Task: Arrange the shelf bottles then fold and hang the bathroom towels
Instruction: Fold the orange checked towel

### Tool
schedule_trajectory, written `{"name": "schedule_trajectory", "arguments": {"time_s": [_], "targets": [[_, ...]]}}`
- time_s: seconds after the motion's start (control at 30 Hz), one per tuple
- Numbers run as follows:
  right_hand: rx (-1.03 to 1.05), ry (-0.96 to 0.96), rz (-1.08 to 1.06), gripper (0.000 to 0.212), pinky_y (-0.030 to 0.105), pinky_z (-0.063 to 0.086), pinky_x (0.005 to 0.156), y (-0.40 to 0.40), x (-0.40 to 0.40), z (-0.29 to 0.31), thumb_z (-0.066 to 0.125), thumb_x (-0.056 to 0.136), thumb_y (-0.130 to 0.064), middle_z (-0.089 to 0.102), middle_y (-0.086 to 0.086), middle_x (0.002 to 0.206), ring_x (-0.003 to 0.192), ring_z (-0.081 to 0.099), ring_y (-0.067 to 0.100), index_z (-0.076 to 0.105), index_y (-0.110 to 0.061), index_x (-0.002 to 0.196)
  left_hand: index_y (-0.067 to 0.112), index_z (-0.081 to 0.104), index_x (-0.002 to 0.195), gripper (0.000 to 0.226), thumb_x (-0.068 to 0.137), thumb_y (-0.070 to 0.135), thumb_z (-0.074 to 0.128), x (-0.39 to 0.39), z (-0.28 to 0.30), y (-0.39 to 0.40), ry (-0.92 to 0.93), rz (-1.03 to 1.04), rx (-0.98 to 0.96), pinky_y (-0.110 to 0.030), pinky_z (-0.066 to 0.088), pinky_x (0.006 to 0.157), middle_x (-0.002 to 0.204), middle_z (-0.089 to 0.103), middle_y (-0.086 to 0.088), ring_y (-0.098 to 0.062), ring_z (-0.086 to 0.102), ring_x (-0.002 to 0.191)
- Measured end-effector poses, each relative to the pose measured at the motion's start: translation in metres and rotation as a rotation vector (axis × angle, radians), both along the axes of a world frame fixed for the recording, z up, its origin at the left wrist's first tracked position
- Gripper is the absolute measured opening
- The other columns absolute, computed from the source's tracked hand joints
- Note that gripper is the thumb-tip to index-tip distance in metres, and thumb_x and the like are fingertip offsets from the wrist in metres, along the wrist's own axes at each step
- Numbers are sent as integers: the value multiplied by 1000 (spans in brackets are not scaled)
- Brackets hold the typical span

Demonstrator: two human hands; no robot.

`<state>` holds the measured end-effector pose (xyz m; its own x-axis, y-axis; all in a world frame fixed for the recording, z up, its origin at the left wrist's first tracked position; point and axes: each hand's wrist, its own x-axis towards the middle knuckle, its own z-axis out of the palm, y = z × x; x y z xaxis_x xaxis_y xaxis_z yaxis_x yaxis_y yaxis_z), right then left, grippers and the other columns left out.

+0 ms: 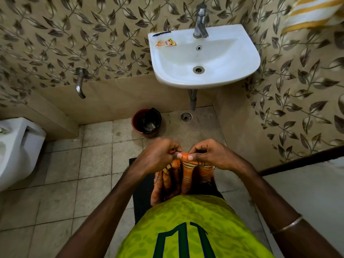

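An orange towel with pale and dark stripes point(186, 175) hangs bunched in front of my body, above the floor. My left hand point(158, 155) and my right hand point(208, 155) sit side by side and both pinch its top edge, thumbs nearly touching. The towel's lower part drops behind my green shirt and is hidden. A second towel, white with yellow stripes point(310, 13), hangs at the top right corner on the wall. No shelf or bottles are in view.
A white wall sink point(247, 58) with a tap point(200, 25) is straight ahead; a black comb point(161, 33) and sachets point(165, 43) lie on its rim. Below stand a small red bin point(136, 118) and a floor drain point(185, 116). A toilet point(16, 146) is at left, a wall spout point(80, 84) above it.
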<state>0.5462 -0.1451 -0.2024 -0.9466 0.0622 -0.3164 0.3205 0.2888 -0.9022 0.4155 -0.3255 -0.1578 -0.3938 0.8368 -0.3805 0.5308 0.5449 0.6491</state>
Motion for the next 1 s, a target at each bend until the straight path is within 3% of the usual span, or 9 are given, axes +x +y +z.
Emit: {"name": "schedule_trajectory", "arguments": {"time_s": [0.1,0.23,0.4,0.5,0.6,0.67,0.8,0.9,1.0], "targets": [[11,-21,5,14,27,50,71,2,4,-1,73,91,-27,75,-1,85,77,66,7,79,-15,95,29,68,92,14,98,19,60,-8,2,-6,1,6,-14,-23,50,66,85,71,8,-1,65,78],[30,-12,-7,24,40,53,77,8,9,-3,73,89,-31,76,9,92,81,68,15,78,-9,96,31,65,88,15,97,20,61,-20,4,-17,-2,54,-3,-23,47,64,86,68,9,-4,64,79],[39,10,-30,24,51,57,83,9,12,0,73,89,-32,77,9,92,86,72,23,78,-9,96,35,64,90,17,97,20,61,-25,2,-26,15,113,7,-36,57,74,95,69,5,-11,66,89],[41,43,-24,20,53,55,81,7,9,0,74,89,-35,76,8,91,88,71,30,79,-16,94,32,60,128,34,97,17,60,-16,-3,-24,-2,106,20,-32,56,82,118,68,3,-11,65,102],[37,39,-13,15,38,51,74,0,3,3,75,89,-33,76,4,87,81,69,18,79,-19,93,33,46,147,54,98,16,60,-2,-3,-17,-16,21,74,-25,54,85,130,62,9,-7,64,105],[35,35,-12,13,33,52,77,-5,-1,5,76,89,-30,77,-2,88,83,69,9,80,-18,93,30,53,142,45,99,19,60,6,-4,-9,-11,-36,78,-28,56,83,127,67,5,-8,66,101],[39,42,-3,18,35,55,79,-5,-2,7,77,87,-35,78,-2,90,86,72,11,80,-18,93,24,70,105,12,98,23,60,12,-3,0,-8,-48,33,-34,55,69,88,71,3,-10,65,79],[19,42,-14,18,29,53,75,-4,1,7,77,88,-30,77,1,89,84,71,13,80,-13,94,23,71,93,11,98,21,61,8,0,0,-17,-13,3,-31,52,63,79,72,1,-13,67,73],[12,11,-14,9,16,46,65,0,5,5,76,89,-26,74,-9,79,72,63,1,79,-17,91,25,69,91,14,98,18,60,3,2,-2,3,-17,-22,-23,47,58,78,70,3,-8,64,70]]}}
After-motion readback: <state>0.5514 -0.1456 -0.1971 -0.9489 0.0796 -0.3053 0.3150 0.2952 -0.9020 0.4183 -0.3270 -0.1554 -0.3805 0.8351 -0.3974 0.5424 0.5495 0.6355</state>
